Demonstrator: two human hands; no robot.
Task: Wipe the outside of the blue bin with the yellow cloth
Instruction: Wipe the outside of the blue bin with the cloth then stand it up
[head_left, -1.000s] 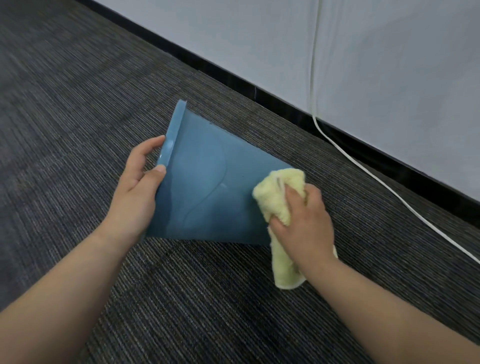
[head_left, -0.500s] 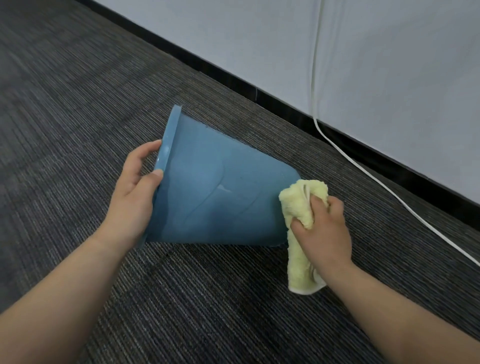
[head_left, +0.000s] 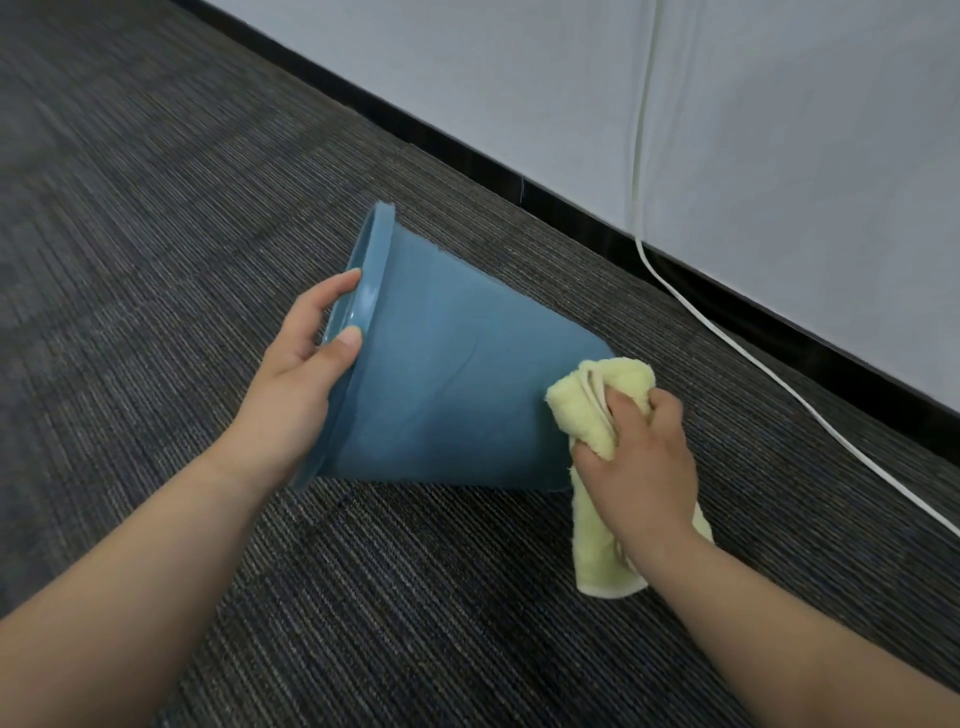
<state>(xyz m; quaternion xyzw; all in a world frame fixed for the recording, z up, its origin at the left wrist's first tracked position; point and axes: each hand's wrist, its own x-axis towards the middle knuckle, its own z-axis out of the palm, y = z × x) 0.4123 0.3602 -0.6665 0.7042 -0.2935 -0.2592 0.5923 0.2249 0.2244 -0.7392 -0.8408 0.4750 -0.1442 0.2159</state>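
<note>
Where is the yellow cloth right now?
In the head view, right of centre: the yellow cloth is bunched in the right hand, pressed against the narrow base end of the blue bin, its tail hanging towards the carpet.

One view only: a head-worn wide-angle camera, aimed forward and down at the dark grey striped carpet floor (head_left: 156, 260) from close range. Both forearms enter from the bottom edge. The frame is tilted; the white wall (head_left: 779, 182) and black skirting board (head_left: 519, 171) run diagonally across the upper right.
</note>
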